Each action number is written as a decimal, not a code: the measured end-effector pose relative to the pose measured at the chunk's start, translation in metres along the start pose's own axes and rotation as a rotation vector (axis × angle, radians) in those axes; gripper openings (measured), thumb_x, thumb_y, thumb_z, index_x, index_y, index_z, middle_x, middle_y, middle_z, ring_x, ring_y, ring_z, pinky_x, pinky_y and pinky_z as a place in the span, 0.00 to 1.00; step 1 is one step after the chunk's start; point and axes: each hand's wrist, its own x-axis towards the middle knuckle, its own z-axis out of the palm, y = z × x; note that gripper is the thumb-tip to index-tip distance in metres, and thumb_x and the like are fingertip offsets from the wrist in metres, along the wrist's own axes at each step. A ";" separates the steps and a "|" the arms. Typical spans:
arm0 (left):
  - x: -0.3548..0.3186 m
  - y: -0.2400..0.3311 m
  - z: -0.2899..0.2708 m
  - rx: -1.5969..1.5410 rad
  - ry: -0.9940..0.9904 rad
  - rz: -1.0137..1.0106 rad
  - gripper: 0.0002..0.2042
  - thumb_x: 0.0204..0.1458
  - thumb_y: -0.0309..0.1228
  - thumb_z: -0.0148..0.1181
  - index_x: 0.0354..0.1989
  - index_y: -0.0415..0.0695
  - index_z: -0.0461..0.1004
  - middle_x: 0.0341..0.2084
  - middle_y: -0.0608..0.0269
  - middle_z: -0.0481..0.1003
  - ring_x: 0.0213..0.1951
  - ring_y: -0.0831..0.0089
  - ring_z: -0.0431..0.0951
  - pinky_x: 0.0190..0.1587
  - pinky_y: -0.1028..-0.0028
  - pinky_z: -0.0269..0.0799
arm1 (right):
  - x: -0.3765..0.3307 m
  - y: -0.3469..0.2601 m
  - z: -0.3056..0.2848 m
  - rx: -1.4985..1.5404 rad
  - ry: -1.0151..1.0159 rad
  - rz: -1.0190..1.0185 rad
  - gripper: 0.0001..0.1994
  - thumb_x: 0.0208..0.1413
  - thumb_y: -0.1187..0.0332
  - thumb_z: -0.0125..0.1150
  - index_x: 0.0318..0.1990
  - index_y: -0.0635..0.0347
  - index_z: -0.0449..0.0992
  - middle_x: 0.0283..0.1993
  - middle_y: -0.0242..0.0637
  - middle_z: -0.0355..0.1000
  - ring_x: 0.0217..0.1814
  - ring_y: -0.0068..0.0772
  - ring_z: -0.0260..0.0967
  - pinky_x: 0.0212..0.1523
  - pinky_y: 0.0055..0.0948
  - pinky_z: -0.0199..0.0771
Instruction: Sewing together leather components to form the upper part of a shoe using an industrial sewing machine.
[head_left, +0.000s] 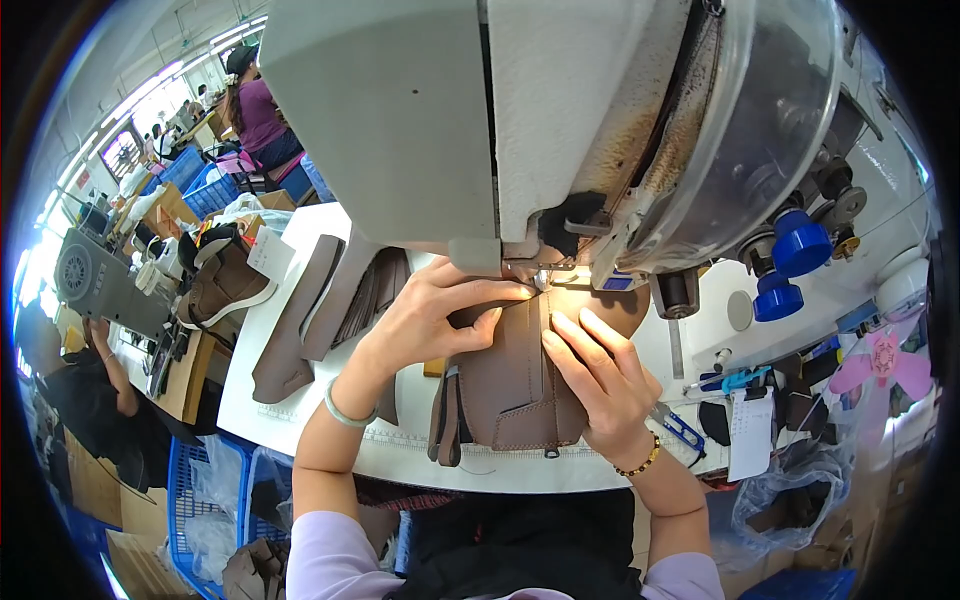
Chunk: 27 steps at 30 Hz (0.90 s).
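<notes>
A brown stitched leather shoe upper (515,395) lies on the white table beneath the head of a sewing machine (400,130). Its far end reaches under the lit presser foot (541,278). My left hand (430,315) pinches the upper's left edge between thumb and forefinger, with the fingertips just left of the foot. On the upper's right side my right hand (605,380) rests with its fingers stretched out flat, near the long seam running down the middle. A narrow brown strap (447,415) hangs at the upper's lower left.
Stacked brown leather pieces (300,345) lie left of my left arm, with a brown shoe (225,285) beyond. A blue-handled cutter (680,430) and paper slip (750,435) lie at right. A blue basket (205,510) stands lower left. Other people sit farther off.
</notes>
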 end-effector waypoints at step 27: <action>0.000 0.000 0.001 -0.006 0.019 -0.037 0.19 0.39 0.22 0.64 0.43 0.48 0.83 0.43 0.62 0.80 0.44 0.63 0.77 0.50 0.66 0.74 | -0.001 0.001 0.000 0.027 -0.007 0.002 0.15 0.48 0.72 0.59 0.45 0.56 0.82 0.47 0.33 0.79 0.47 0.30 0.76 0.36 0.19 0.74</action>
